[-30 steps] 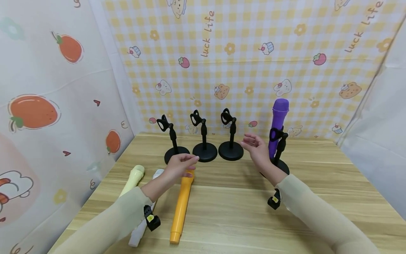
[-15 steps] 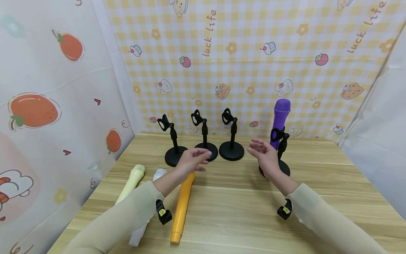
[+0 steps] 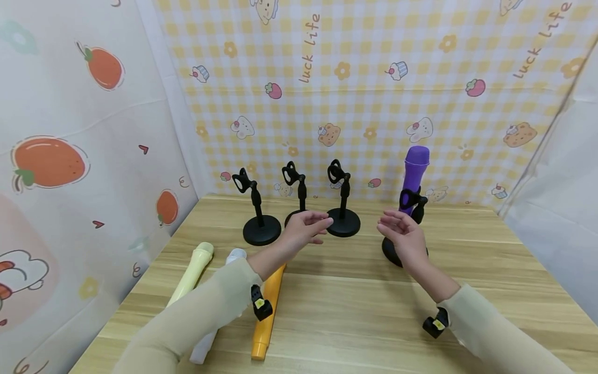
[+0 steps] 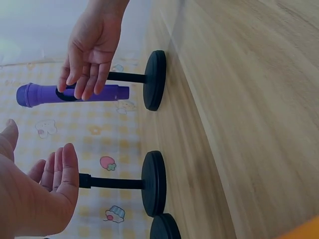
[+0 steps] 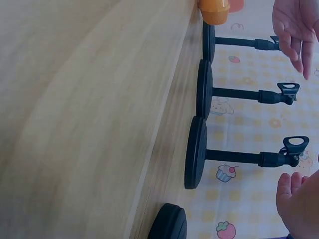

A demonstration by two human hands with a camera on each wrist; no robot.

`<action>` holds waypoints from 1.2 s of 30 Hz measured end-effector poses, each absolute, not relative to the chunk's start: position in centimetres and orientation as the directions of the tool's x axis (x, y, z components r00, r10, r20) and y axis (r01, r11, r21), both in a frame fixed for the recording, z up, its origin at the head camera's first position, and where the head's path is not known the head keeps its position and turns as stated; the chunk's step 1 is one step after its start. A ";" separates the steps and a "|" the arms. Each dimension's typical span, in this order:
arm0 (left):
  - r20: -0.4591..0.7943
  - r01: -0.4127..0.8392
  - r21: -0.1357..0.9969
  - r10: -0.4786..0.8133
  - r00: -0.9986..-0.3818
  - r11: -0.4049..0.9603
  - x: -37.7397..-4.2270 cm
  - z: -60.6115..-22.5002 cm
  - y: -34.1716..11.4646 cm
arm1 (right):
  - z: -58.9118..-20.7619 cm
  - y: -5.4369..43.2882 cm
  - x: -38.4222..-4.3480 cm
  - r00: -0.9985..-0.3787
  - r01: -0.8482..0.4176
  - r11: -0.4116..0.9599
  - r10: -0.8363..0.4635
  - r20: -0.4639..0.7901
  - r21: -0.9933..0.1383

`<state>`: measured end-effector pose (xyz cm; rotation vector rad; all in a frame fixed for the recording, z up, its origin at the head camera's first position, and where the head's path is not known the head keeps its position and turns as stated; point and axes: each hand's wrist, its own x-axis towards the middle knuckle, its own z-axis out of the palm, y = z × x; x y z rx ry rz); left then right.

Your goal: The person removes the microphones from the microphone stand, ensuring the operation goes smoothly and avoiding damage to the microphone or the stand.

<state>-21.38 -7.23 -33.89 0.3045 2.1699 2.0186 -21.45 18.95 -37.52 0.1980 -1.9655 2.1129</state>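
My left hand (image 3: 306, 231) hovers in front of the middle stands, holding nothing, its fingers loosely bent. My right hand (image 3: 404, 239), likewise holding nothing, is in front of the rightmost black microphone stand (image 3: 392, 252). That stand's clip bears a purple microphone (image 3: 413, 174), head up and slightly tilted. In the left wrist view the purple microphone (image 4: 50, 94) passes behind the right hand's fingers. On the table's left side lie an orange microphone (image 3: 268, 317), a white microphone (image 3: 204, 347) and a pale yellow microphone (image 3: 192, 272), the last two partly covered by the left arm.
Three more black stands, the left one (image 3: 261, 230), the middle one (image 3: 302, 193) and the third (image 3: 344, 222), line the back of the wooden table (image 3: 345, 322), their clips without microphones. A checked cloth (image 3: 364, 104) hangs behind; a fruit-print cloth (image 3: 121, 130) hangs at left.
My left hand has moved right, from above the orange microphone's head to before the middle stands. The right hand has moved a little right and nearer. The purple microphone stays in its stand.
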 end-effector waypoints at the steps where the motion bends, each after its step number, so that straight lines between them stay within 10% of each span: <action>1: 0.024 0.042 0.997 0.259 -0.966 0.064 -21.5 -33.9 -7.0 | -37.5 19.1 -21.3 -0.956 -0.285 -0.068 0.089 0.278 -0.956; 36: 0.142 0.164 0.985 0.299 -0.944 0.051 -25.5 -33.1 0.8 | -37.4 23.8 -21.2 -0.864 -0.308 -0.115 0.450 0.227 -0.944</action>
